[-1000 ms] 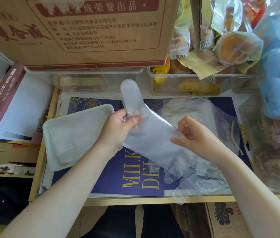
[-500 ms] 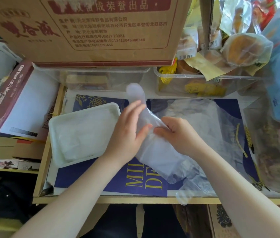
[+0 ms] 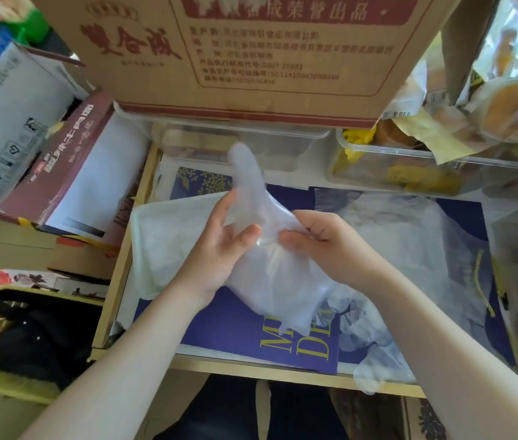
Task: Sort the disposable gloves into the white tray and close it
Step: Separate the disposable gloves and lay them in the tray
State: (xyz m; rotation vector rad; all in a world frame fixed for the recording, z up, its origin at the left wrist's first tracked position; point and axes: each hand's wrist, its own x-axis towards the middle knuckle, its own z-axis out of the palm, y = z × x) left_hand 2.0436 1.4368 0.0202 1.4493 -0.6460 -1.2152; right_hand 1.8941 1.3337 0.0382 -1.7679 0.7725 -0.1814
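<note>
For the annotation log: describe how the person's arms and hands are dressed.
Both forearms are bare, with no sleeve in view. The left hand and right hand wear no gloves, rings, watch or bracelet that shows. Fingernails are short and unpainted as far as visible.

Tray [image 3: 159, 249]: right part hidden behind the left hand [image 3: 219, 249] and glove [image 3: 270, 274].
Carton [image 3: 251, 52]: top cut off by the edge, print blurred.
Right hand [image 3: 324, 246]: fingertips buried in the glove film.
Tubs [image 3: 410, 166]: contents too hazy to tell.
</note>
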